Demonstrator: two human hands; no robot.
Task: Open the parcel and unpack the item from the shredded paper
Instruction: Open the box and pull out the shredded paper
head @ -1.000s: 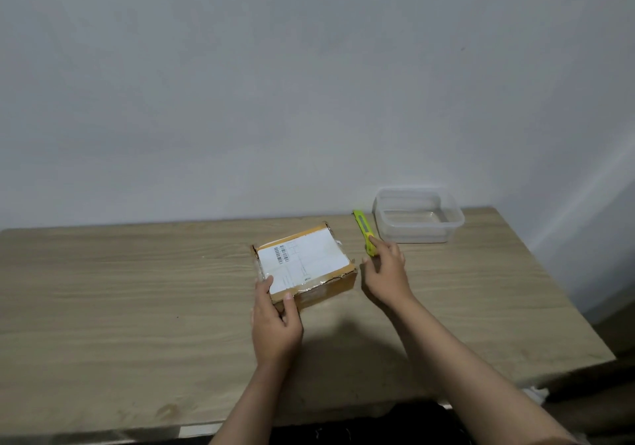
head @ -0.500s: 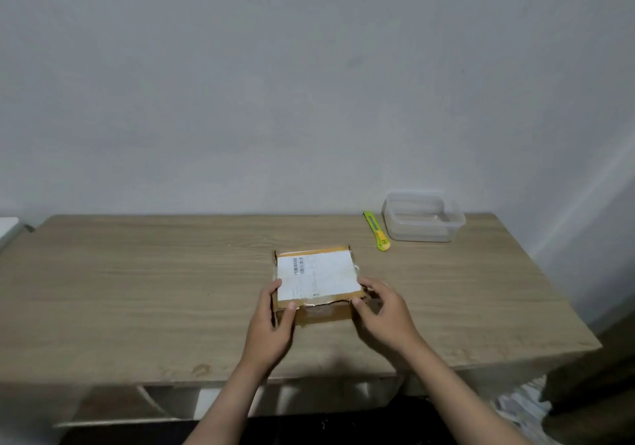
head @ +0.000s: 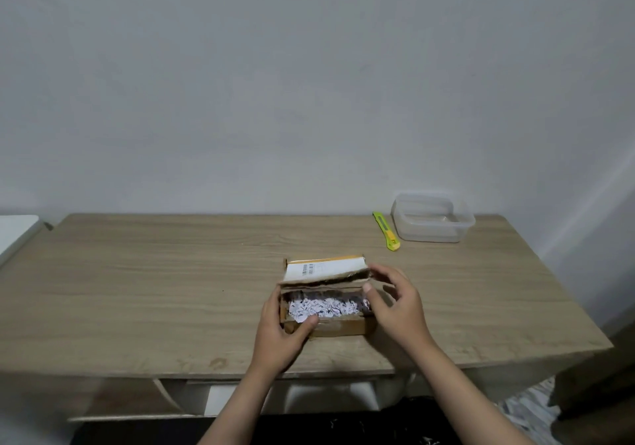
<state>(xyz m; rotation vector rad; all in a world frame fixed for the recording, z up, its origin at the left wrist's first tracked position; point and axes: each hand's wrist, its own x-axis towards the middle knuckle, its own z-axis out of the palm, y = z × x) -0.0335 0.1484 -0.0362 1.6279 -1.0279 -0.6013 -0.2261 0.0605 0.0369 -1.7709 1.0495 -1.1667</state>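
A small cardboard parcel (head: 338, 328) lies near the table's front edge. Its lid (head: 326, 267), with a white label on top, is tilted up and back. White shredded paper (head: 324, 307) fills the inside; no item shows in it. My left hand (head: 280, 333) grips the parcel's front left corner, thumb on the front rim. My right hand (head: 397, 302) holds the lid's right edge up, thumb under it.
A yellow-green utility knife (head: 386, 226) lies at the back right of the wooden table (head: 154, 283), beside a clear plastic container (head: 431, 223). A wall rises behind the table. A white surface (head: 15, 231) borders the table's left end.
My right hand left the utility knife and came to the parcel. Both hands squared the parcel, and the lid has since been lifted, exposing shredded paper.
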